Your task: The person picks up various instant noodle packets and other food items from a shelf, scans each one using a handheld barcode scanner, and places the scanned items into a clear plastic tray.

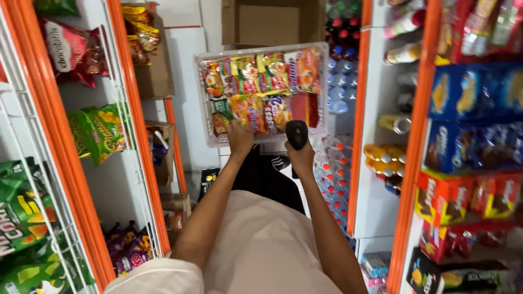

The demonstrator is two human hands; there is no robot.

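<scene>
Head view: upright black scanner (297, 134) in right hand (300, 158).

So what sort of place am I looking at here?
Most likely a small grocery shop aisle. Orange-framed shelves on both sides hold snack bags and biscuit boxes, bottled drinks are stacked behind, and the hands carry a white basket of noodle packets.

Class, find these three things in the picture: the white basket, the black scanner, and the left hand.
white basket (202, 98), head view, on its left wall.
black scanner (297, 132), head view, on its head.
left hand (240, 137), head view, on its back.
</scene>
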